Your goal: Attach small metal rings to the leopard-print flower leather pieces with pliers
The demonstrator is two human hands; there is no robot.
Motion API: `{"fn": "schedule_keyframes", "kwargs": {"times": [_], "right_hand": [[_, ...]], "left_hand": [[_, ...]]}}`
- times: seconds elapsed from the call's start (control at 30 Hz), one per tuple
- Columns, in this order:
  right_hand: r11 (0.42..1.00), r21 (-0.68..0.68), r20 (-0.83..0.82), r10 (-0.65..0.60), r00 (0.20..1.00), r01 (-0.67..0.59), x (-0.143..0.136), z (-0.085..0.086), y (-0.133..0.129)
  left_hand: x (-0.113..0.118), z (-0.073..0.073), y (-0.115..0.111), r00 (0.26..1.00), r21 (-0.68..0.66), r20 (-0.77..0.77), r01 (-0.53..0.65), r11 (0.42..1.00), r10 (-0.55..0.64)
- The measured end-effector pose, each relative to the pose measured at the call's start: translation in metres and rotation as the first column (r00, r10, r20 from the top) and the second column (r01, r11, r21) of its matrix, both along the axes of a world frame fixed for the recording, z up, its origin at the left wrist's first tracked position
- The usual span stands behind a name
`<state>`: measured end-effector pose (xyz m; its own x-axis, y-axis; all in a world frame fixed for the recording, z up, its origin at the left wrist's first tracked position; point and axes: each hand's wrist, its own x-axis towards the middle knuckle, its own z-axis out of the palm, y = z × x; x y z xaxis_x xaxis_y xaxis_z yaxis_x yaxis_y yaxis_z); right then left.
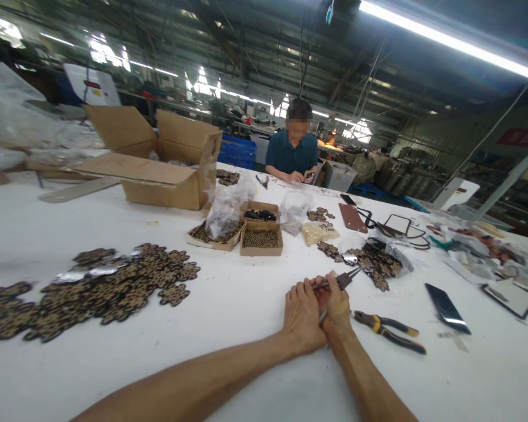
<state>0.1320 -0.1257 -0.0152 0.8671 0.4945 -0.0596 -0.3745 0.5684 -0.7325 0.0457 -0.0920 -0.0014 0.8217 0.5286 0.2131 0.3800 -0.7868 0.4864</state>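
Observation:
My left hand and my right hand are pressed together above the white table. Both are closed around the handles of long-nose pliers, whose thin jaws point up and right, slightly apart. Nothing shows between the jaw tips. My fingers hide most of the handles. Just right of my right hand lie pliers with black and yellow grips. Beyond the jaws is a heap of dark-edged, patterned flower-shaped pieces, partly in clear plastic.
A larger spread of patterned pieces covers the table's left. Small cartons of metal bits and an open cardboard box stand farther back. A phone lies at right. A co-worker sits across the table.

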Motion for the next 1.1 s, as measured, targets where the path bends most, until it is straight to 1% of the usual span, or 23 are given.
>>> {"fn": "schedule_keyframes", "kwargs": {"times": [0.03, 0.1, 0.17, 0.23, 0.27, 0.33, 0.37, 0.4, 0.43, 0.47, 0.53, 0.57, 0.6, 0.67, 0.73, 0.77, 0.87, 0.97, 1.1], "right_hand": [[1.0, -0.028, 0.044, -0.005, 0.999, 0.006, -0.002, 0.002, -0.001], [0.992, -0.123, 0.185, 0.013, 0.983, 0.01, -0.005, 0.006, -0.004], [0.977, -0.212, 0.321, 0.069, 0.945, 0.001, -0.008, 0.012, -0.009], [0.971, -0.237, 0.368, 0.117, 0.922, -0.028, -0.004, 0.017, -0.015], [0.974, -0.225, 0.371, 0.118, 0.921, -0.034, 0.0, 0.019, -0.02], [0.975, -0.222, 0.394, 0.082, 0.916, 0.008, 0.015, 0.02, -0.029], [0.966, -0.255, 0.432, 0.064, 0.9, 0.054, 0.025, 0.019, -0.035], [0.943, -0.317, 0.486, 0.068, 0.871, 0.103, 0.035, 0.016, -0.04], [0.906, -0.4, 0.539, 0.109, 0.835, 0.14, 0.044, 0.013, -0.046], [0.859, -0.487, 0.576, 0.182, 0.797, 0.156, 0.053, 0.009, -0.052], [0.752, -0.642, 0.596, 0.366, 0.714, 0.151, 0.067, 0.001, -0.063], [0.7, -0.697, 0.594, 0.439, 0.674, 0.157, 0.072, -0.001, -0.067], [0.654, -0.732, 0.597, 0.482, 0.64, 0.191, 0.077, -0.002, -0.071], [0.577, -0.75, 0.634, 0.484, 0.603, 0.325, 0.086, -0.002, -0.078], [0.5, -0.728, 0.681, 0.447, 0.58, 0.469, 0.092, 0.001, -0.082], [0.462, -0.72, 0.693, 0.445, 0.567, 0.518, 0.092, 0.002, -0.082], [0.371, -0.72, 0.684, 0.521, 0.51, 0.587, 0.081, 0.0, -0.075], [0.301, -0.716, 0.653, 0.607, 0.452, 0.63, 0.054, -0.006, -0.056], [0.218, -0.668, 0.638, 0.659, 0.397, 0.712, 0.02, -0.011, -0.033]], "left_hand": [[0.001, 0.001, 0.001, 1.0, -0.022, 0.006, 0.0, 1.0, 0.0], [0.001, 0.001, 0.001, 1.0, -0.067, 0.026, -0.009, 0.998, 0.011], [0.002, 0.001, 0.002, 0.998, -0.113, 0.053, -0.023, 0.993, 0.029], [0.003, 0.001, 0.005, 0.995, -0.153, 0.079, -0.043, 0.987, 0.055], [0.004, 0.002, 0.008, 0.993, -0.164, 0.092, -0.054, 0.985, 0.07], [0.006, 0.004, 0.015, 0.988, -0.161, 0.116, -0.079, 0.984, 0.099], [0.008, 0.005, 0.02, 0.985, -0.147, 0.132, -0.095, 0.985, 0.114], [0.009, 0.006, 0.026, 0.98, -0.129, 0.151, -0.111, 0.985, 0.131], [0.011, 0.007, 0.031, 0.974, -0.114, 0.17, -0.13, 0.985, 0.149], [0.012, 0.007, 0.037, 0.968, -0.101, 0.188, -0.146, 0.984, 0.163], [0.013, 0.005, 0.046, 0.959, -0.082, 0.214, -0.17, 0.982, 0.184], [0.013, 0.003, 0.05, 0.957, -0.074, 0.219, -0.18, 0.981, 0.192], [0.014, 0.001, 0.053, 0.955, -0.066, 0.22, -0.188, 0.98, 0.199], [0.014, -0.004, 0.058, 0.953, -0.049, 0.221, -0.2, 0.979, 0.206], [0.014, -0.008, 0.061, 0.953, -0.026, 0.224, -0.205, 0.979, 0.205], [0.014, -0.009, 0.063, 0.953, -0.015, 0.227, -0.204, 0.979, 0.202], [0.013, -0.01, 0.064, 0.951, 0.008, 0.238, -0.207, 0.978, 0.199], [0.01, -0.009, 0.065, 0.944, 0.016, 0.244, -0.233, 0.972, 0.222], [0.006, -0.008, 0.064, 0.926, 0.028, 0.279, -0.273, 0.962, 0.254]]}}
